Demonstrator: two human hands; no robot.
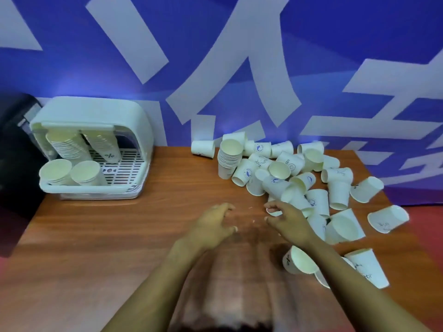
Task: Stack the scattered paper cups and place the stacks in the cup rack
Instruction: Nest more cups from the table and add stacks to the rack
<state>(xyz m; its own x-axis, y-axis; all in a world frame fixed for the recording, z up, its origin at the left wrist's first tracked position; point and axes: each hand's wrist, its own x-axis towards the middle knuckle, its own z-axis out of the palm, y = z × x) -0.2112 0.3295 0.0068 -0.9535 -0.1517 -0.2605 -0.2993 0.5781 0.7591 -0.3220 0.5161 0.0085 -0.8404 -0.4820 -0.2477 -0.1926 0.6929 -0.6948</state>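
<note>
- A brown wood-grain table carries everything, set against a blue wall banner with large white strokes.
- A white plastic cup rack with a rounded hood and a slotted tray floor stands at the table's far left corner.
- Inside the rack, two stacks of white paper cups lean under the hood, mouths tilted toward the viewer, and two shorter stacks lie against the rack's front rim.
- A dark object sits just beyond the table's left edge, beside the rack; what it is cannot be told.
- A loose heap of white paper cups with small blue prints spreads along the table's far right corner and down its right edge, most lying on their sides.
- One upright stack of nested cups stands at the heap's left side, near the far edge.
- A single cup on its side lies near the right edge, partly under the right forearm.
- The left hand hovers over the middle of the table, fingers loosely curled and holding nothing.
- The right hand is at the heap's near edge, fingers curved with the thumb apart; its fingertips are at a cup rim, but blur hides whether they pinch it, so the grip cannot be told.
</note>
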